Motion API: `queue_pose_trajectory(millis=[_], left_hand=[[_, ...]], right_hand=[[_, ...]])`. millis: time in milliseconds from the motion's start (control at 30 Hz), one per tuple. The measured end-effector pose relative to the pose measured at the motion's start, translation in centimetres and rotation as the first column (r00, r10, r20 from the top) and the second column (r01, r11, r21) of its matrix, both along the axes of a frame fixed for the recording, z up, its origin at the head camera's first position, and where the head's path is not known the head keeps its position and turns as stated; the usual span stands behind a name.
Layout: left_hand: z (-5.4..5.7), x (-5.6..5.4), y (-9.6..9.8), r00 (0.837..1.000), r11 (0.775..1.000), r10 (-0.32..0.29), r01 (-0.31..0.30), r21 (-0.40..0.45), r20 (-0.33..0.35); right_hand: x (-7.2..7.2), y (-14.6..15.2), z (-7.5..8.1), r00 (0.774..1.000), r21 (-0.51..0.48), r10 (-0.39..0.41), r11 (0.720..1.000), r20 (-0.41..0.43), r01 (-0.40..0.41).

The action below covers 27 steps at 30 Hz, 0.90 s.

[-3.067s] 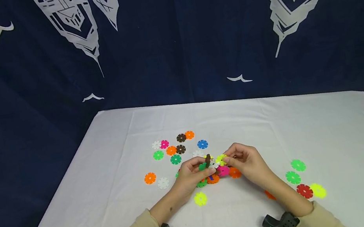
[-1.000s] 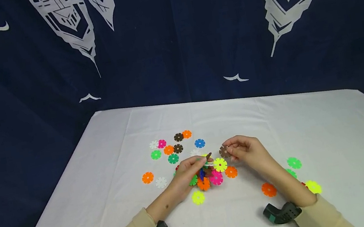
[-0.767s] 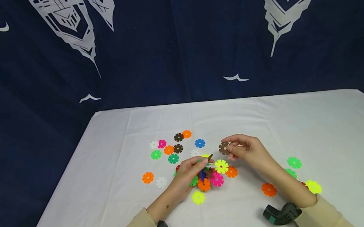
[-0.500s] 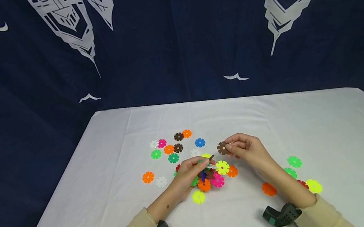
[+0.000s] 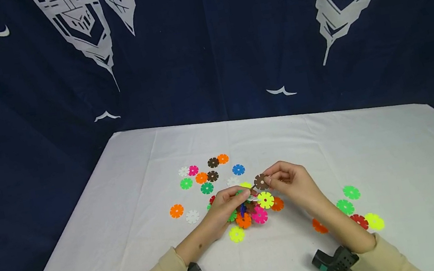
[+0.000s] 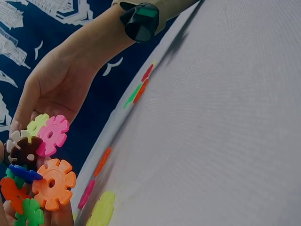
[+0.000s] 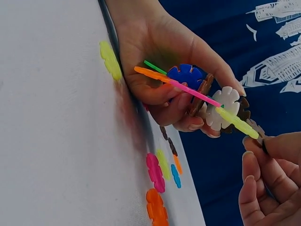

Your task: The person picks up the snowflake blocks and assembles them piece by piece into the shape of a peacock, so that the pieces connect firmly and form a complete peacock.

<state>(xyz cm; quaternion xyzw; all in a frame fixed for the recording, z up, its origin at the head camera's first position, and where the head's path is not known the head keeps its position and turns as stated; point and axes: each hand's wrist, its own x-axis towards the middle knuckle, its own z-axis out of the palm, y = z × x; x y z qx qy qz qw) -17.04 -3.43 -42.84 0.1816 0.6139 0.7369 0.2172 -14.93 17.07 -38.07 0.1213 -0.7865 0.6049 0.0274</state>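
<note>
My left hand (image 5: 225,207) holds a cluster of interlocking notched plastic discs just above the white table. In the left wrist view the cluster shows a pink disc (image 6: 52,135), a dark brown disc (image 6: 26,151), a blue disc (image 6: 24,173) and an orange disc (image 6: 54,184). A white disc (image 7: 223,108) and a yellow disc (image 7: 237,123) sit at its end in the right wrist view. Between thumb and forefinger my right hand (image 5: 295,184) pinches a loose brown disc (image 5: 260,182) by its edge, close beside the cluster. Whether the two touch is hard to tell.
Loose discs lie behind the hands, among them a blue disc (image 5: 238,170) and a green disc (image 5: 207,188). A yellow disc (image 5: 237,234) lies in front. More discs, including a red disc (image 5: 359,222), lie right of my right forearm. A dark blue curtain (image 5: 172,67) hangs behind the table.
My right hand was at the cluster's yellow disc, then held a brown disc apart from it. Now it has brought that disc left and slightly down to the cluster. My left hand stays nearly still.
</note>
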Motion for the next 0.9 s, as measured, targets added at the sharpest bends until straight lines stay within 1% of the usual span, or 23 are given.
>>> queue_pose_trajectory(millis=[167, 300, 500, 700, 900], left_hand=[[-0.03, 0.08, 0.0, 1.0, 1.0, 0.028, -0.028, -0.005, 0.002], [-0.07, 0.06, 0.01, 0.999, 0.999, 0.041, -0.04, -0.01, 0.017], [0.01, 0.04, -0.02, 0.999, 0.999, 0.034, -0.033, -0.01, 0.033], [-0.01, -0.04, -0.11, 1.0, 1.0, 0.015, -0.015, -0.014, 0.023], [0.05, -0.02, -0.11, 1.0, 1.0, 0.003, -0.003, -0.003, 0.024]], right_hand=[[-0.03, 0.0, -0.24, 0.997, 0.012, 0.046, 0.999, -0.065, -0.045], [-0.08, 0.04, -0.47, 0.993, 0.023, 0.066, 0.998, -0.095, -0.064], [-0.09, -0.02, -0.53, 0.995, 0.016, 0.054, 0.999, -0.087, -0.052], [0.14, -0.22, -0.29, 0.998, -0.006, 0.017, 1.0, -0.055, -0.017], [0.21, -0.27, -0.26, 0.999, -0.005, 0.01, 1.0, -0.038, -0.011]])
